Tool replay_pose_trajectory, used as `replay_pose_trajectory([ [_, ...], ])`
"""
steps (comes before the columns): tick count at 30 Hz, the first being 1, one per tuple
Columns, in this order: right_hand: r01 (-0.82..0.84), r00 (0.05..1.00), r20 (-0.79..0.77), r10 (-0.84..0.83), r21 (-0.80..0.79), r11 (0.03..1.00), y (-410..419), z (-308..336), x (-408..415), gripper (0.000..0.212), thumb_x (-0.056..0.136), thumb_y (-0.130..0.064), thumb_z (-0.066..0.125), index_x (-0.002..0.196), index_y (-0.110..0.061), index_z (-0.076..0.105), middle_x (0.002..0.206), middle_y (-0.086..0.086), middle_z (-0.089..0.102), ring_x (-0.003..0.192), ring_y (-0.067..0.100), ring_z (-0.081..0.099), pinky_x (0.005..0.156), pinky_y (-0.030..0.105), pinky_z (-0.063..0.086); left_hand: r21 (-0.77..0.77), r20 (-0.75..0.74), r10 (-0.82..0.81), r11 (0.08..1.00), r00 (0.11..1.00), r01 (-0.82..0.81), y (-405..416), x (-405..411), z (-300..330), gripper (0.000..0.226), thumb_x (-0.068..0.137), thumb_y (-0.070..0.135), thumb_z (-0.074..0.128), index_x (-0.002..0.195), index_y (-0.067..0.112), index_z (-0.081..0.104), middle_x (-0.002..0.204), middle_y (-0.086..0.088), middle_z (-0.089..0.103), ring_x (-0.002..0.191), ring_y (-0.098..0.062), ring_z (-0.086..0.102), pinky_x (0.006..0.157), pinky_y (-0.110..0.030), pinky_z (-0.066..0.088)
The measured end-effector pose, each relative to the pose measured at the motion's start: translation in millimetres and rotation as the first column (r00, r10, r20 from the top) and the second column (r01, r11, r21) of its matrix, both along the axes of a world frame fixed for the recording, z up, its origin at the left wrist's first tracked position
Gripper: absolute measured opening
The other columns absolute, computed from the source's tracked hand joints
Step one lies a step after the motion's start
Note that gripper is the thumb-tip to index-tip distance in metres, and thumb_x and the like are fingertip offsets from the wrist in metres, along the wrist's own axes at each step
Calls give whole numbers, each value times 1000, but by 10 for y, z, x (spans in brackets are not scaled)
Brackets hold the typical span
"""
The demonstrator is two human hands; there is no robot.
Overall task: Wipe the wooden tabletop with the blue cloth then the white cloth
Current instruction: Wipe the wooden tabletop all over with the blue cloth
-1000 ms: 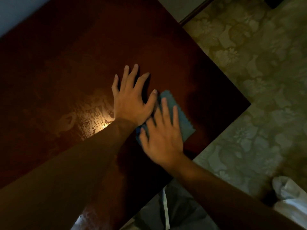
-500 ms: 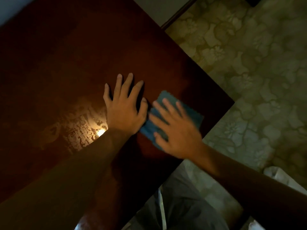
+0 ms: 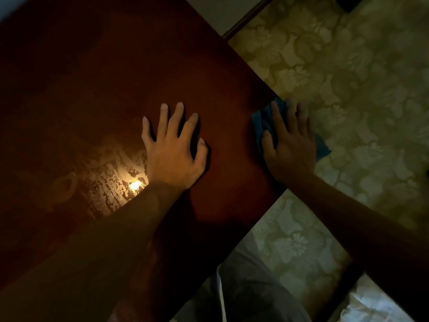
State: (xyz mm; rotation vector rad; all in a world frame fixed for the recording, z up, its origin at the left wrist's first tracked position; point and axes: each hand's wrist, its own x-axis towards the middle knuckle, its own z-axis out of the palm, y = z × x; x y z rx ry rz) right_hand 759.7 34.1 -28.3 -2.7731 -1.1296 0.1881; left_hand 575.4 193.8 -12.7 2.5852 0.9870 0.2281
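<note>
Currently: blue cloth (image 3: 261, 123) sits at the right edge of the table (image 3: 116, 77), part of it hanging past the edge over the patterned floor (image 3: 359, 73). Right hand (image 3: 290, 145) lies flat on top of it, fingers straight and slightly spread, pressing rather than gripping. Left hand (image 3: 173, 149) is planted on bare wood near the middle, fingers splayed wide, holding nothing; I read it as a brace.

Handling, as I judge it: cloth is soft, thin and light, bunching into folds under the palm. It slides easily on this glossy top, so flat palm pressure should carry it. With one side overhanging, it could slip off the edge. To lift it, I would pinch a raised fold at its far-left corner.

Lamp glare near the left wrist shows streaky smears on the wood. White cloth: possibly the pale bundle (image 3: 371, 305) on the floor, near right; I cannot tell for sure.
</note>
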Motion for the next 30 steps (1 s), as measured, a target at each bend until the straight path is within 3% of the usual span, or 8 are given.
replay_pose_trajectory([
  [3, 8, 1000, -3, -8, -21, 1000, 38, 28, -394, 69, 99, -49, 25, 162, -20, 19, 168, 16, 17, 156, 36, 9, 126, 55, 7, 6, 5, 7, 1000, 1000, -7, -8, 8, 0, 55, 97, 40, 45, 146, 17, 48, 158, -9, 34, 151, -31, 16, 118, -61, 3],
  [10, -336, 942, 19, 335, 21, 942, -64, -18, -1317, 68, 97, -45, 41, 157, -15, 35, 167, 16, 22, 155, 36, 15, 124, 58, 15, 9, 7, 3, 1000, 1000, -4, -2, -3, -8, 54, 96, 42, 47, 145, 18, 49, 158, -9, 35, 151, -31, 16, 119, -59, 0],
  [13, -404, 915, 7, 404, 25, 914, -80, -36, -1405, 65, 96, -44, 42, 154, -15, 40, 166, 15, 24, 156, 35, 14, 124, 58, 17, 3, 17, 11, 1000, 1000, -11, 2, 1, -8, 54, 96, 42, 46, 143, 17, 51, 158, -7, 36, 152, -30, 15, 119, -58, -2],
  [22, -626, 777, 15, 629, 117, 771, -17, -3, -761, 59, 96, -44, 47, 151, -20, 47, 163, 11, 33, 153, 31, 25, 125, 53, 18, -16, 33, 13, 1000, 999, -12, -1, -36, -1, 54, 97, 42, 42, 144, 18, 51, 158, -8, 35, 152, -29, 16, 120, -58, 0],
  [26, -548, 836, 55, 545, 74, 833, 376, 31, -195, 59, 101, -43, 39, 155, -20, 40, 163, 13, 33, 153, 35, 26, 124, 54, 17, -47, 51, 34, 998, 998, -31, -9, -37, 16, 56, 98, 46, 37, 146, 19, 50, 159, -6, 34, 152, -28, 15, 121, -55, -3],
  [30, -469, 881, 45, 470, -25, 883, 724, 33, 95, 65, 100, -47, 26, 160, -20, 27, 167, 14, 24, 155, 35, 15, 126, 53, 9, -101, 58, 48, 994, 997, -42, 0, -44, 53, 56, 97, 46, 38, 145, 22, 50, 159, -3, 33, 152, -25, 12, 121, -49, -8],
])
